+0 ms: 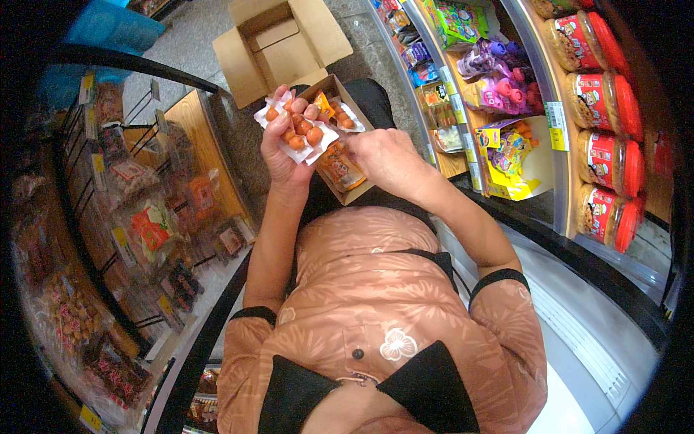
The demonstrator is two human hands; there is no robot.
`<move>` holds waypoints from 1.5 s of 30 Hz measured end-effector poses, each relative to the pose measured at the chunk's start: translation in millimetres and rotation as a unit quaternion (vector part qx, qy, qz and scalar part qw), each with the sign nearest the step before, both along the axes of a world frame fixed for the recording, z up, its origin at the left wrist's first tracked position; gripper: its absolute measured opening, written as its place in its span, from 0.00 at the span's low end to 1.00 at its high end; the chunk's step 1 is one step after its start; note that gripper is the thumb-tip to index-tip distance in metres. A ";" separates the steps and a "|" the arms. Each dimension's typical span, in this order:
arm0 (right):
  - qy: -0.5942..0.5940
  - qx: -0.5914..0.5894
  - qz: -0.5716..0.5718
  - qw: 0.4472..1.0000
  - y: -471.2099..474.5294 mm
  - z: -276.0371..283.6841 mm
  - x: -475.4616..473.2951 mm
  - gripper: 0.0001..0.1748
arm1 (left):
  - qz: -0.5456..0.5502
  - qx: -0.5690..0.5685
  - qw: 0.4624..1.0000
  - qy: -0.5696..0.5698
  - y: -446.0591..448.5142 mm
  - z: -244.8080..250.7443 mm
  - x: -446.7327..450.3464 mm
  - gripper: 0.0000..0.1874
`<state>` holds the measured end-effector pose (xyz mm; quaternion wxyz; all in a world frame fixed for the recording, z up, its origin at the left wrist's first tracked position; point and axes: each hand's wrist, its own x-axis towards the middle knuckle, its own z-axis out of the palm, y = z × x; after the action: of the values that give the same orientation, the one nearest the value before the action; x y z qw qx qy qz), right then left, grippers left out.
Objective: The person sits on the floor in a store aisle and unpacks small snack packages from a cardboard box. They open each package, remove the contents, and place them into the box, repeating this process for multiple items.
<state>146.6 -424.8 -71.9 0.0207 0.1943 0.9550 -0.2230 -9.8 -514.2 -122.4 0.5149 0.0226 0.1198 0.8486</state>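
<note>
Small packets printed with orange-brown round food pieces [306, 133], on white, are gripped in my left hand [287, 141], its fingers curled over their top. A narrow open cardboard box [355, 193] lies on my lap, tilted. My right hand [387, 160] reaches over the box's right side, fingers bent down at the packets inside; whether it pinches one is hidden. An orange packet [340, 167] lies in the near end of the box, and another similar packet [344, 116] shows at its far end.
A larger open carton [279, 51] stands on the floor beyond my knees. Shelves at the right hold red-lidded jars [607, 103], pouches and a yellow display box [509, 187]. Racks at the left carry bagged snacks [152, 225]. A black-edged shelf rail [558, 252] runs near my right elbow.
</note>
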 end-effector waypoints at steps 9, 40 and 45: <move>-0.109 0.183 0.006 0.977 -23.6 -28.4 -9.1 0.22 | -0.002 -0.026 0.999 0.031 1.2 0.0 5.2 0.27; 0.290 -0.568 -0.264 0.724 -17.2 12.2 -7.3 0.17 | 0.032 -0.197 0.954 0.223 10.5 -12.2 19.5 0.23; 0.298 -0.503 -0.268 0.766 -22.1 7.8 -14.1 0.12 | 0.004 -0.192 0.964 0.186 9.8 -10.6 18.0 0.29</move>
<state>132.4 -446.9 -64.1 -0.2312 0.3280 0.5733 -0.7143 8.2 -504.4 -133.0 0.4746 0.0797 0.3742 0.7927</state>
